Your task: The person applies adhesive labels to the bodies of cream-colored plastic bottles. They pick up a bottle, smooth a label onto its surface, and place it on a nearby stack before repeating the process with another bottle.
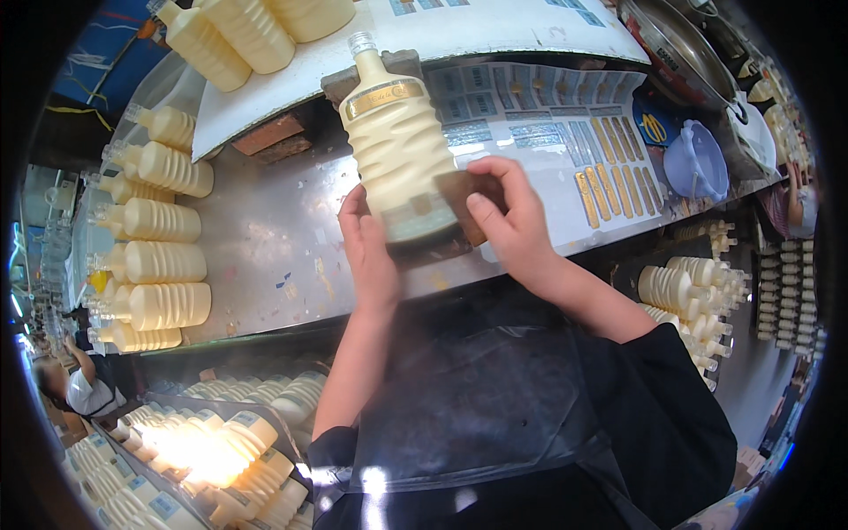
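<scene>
A large cream bottle (396, 141) with a wavy body and clear threaded neck lies tilted on the bench in front of me, its neck pointing away. A gold label strip (384, 97) is on its shoulder, and a pale bluish label (417, 217) lies across its lower part. My left hand (368, 256) grips the bottle's lower left side. Between the thumb and fingers of my right hand (511, 212) is a flat brown scraper-like piece (461, 205), pressed against the bottle's lower right side. The neck end rests near a brick-like block (340, 86).
Cream bottles (163, 219) line the bench's left side. Label sheets with gold and blue strips (609, 177) lie right. A lavender bucket (695, 163) and metal basin (680, 49) stand farther right. A white board (495, 31) spans the back, above bricks (269, 137). Crated bottles (247, 442) fill the lower left.
</scene>
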A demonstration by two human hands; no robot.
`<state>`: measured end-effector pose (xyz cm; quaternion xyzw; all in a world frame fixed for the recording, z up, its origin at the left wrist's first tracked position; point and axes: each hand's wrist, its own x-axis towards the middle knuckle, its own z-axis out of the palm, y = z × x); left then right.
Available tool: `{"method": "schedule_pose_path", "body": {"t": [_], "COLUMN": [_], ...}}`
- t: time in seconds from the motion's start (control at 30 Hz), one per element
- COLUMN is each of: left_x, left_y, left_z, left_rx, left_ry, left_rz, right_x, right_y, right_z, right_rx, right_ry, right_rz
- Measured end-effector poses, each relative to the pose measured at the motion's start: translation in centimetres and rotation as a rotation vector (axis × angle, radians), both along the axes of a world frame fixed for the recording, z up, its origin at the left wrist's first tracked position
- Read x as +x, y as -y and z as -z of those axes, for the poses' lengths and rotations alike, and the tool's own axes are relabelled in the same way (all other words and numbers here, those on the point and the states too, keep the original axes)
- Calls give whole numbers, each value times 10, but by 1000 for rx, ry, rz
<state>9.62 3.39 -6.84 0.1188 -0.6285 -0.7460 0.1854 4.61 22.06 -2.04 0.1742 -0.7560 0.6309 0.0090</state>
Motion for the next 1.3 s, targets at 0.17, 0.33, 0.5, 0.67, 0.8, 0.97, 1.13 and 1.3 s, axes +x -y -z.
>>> {"method": "schedule_pose_path", "body": {"t": [0.17, 0.33, 0.5, 0.67, 0.8, 0.97, 1.13, 1.3], "left_x": [9, 13, 12, -1, 0, -5, -1, 1], "left_y": [7, 15, 10, -4, -15, -18, -19, -20], "left_z": [-2, -2, -17, -15, -32, -19, -31, -32], "left_rx": [22, -86, -780, -961, -946, -1032, -1001, -981], "left_ry": [34, 24, -119, -265, -259, -280, -257, -243], "left_rz": [88, 85, -50, -249, -229, -302, -252, -243], "right_x": [-14, -8, 7, 24, 6, 25, 8, -18], "right_y": [-6, -9, -5, 11, -8, 4, -10, -7], "right_z": [20, -13, -29, -43, -54, -52, -57, -59], "right_rx": [69, 77, 333, 282, 381, 337, 325, 390], "right_ry": [-61, -111, -735, -863, -902, -869, -401, -644], "right_rz": [41, 106, -27, -171, 49, -154, -141, 63]}}
